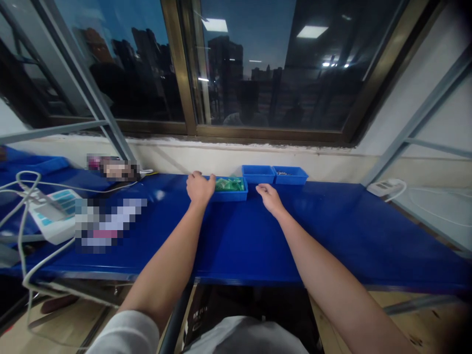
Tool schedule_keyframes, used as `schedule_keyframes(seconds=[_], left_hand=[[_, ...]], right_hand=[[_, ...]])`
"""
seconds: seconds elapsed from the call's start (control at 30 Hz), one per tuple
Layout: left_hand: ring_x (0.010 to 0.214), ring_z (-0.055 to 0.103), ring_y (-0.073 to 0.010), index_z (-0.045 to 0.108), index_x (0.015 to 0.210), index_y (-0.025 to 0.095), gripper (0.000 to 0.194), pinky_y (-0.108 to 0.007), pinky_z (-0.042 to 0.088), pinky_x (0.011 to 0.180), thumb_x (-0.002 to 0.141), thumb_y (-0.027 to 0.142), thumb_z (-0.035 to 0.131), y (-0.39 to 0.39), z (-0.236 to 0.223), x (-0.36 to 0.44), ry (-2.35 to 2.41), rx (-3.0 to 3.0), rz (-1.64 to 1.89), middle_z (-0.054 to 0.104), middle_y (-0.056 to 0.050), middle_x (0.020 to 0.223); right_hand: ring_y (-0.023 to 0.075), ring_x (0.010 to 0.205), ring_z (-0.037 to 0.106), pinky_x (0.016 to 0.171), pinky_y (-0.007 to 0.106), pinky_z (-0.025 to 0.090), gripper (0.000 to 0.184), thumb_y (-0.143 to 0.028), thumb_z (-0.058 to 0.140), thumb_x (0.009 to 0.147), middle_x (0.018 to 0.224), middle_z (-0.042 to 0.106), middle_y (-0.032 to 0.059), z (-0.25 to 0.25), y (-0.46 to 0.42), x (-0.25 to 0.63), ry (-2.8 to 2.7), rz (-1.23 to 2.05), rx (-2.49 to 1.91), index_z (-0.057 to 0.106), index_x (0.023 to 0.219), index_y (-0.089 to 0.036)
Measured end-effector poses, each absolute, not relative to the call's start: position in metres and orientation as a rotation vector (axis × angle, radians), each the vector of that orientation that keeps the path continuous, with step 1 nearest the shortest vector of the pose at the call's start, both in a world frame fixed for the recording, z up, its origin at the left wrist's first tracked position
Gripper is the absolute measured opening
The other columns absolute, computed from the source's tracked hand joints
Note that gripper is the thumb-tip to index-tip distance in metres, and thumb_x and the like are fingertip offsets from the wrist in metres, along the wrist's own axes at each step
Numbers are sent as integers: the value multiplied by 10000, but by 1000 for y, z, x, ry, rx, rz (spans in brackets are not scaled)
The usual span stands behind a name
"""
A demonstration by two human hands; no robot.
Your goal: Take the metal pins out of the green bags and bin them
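Observation:
My left hand (pixel 200 189) is at the left end of a blue bin (pixel 230 196) holding green pieces (pixel 229 184), perhaps clear plastic bags or parts. Its thumb stands apart from the bent fingers, and the hand covers that end of the bin; whether it touches the rim I cannot tell. To the right of this bin, my right hand (pixel 271 197) hovers over the blue table with its fingers curled together. Anything between those fingertips is too small to make out.
Behind stand two more blue bins, a left one (pixel 257 174) and a right one (pixel 290 175) with small pieces inside. A white device with cables (pixel 59 216) and blurred-out items lie left. A power strip (pixel 386 187) sits far right. The blue table (pixel 243 241) meets the window wall.

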State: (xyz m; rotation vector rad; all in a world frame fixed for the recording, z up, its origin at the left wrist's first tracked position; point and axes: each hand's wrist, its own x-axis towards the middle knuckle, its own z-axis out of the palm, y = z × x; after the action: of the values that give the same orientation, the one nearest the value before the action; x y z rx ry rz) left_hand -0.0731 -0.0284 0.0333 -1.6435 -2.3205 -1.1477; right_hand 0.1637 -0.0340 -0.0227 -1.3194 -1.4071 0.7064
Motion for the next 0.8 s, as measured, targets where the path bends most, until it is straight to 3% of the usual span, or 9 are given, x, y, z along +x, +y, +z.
schedule_keyframes(seconds=[0.07, 0.17, 0.37, 0.57, 0.8], left_hand=[[1037, 573, -386, 614, 1049, 66, 600, -427, 438, 804, 792, 582, 449, -16, 28, -88, -2600, -1857, -955, 621, -254, 1077], [971, 619, -351, 653, 849, 131, 477, -365, 449, 752, 795, 560, 452, -3, 21, -95, -2581, -2157, -835, 676, -202, 953], [572, 622, -257, 589, 647, 180, 359, -298, 400, 526, 751, 520, 537, -19, 15, -59, -2590, -2377, -1042, 593, -73, 527], [456, 553, -200, 563, 732, 185, 500, -289, 401, 474, 821, 643, 381, -30, 7, -18, -2509, -2439, -1475, 540, -30, 497], [448, 493, -119, 464, 713, 192, 286, -211, 359, 385, 759, 449, 580, -22, 5, -25, -2396, -2836, -1877, 477, 28, 525]], right_hand=[[167, 790, 589, 699, 283, 438, 519, -549, 554, 731, 1032, 655, 84, -20, -35, 159, -1428, 753, -1330, 611, 1088, -178], [153, 719, 590, 663, 276, 442, 528, -556, 553, 732, 1075, 652, 87, -16, -36, 154, -1415, 850, -1317, 616, 1102, -183], [168, 564, 562, 528, 262, 386, 396, -540, 565, 718, 619, 635, 24, -11, -31, 166, -1409, 887, -1390, 685, 786, -169], [215, 604, 587, 562, 302, 401, 395, -549, 602, 687, 562, 612, 35, -6, -23, 196, -1224, 815, -1509, 682, 745, -166], [230, 744, 627, 653, 313, 442, 327, -382, 755, 546, 730, 685, 56, -10, -17, 200, -1283, 687, -1410, 669, 787, -179]])
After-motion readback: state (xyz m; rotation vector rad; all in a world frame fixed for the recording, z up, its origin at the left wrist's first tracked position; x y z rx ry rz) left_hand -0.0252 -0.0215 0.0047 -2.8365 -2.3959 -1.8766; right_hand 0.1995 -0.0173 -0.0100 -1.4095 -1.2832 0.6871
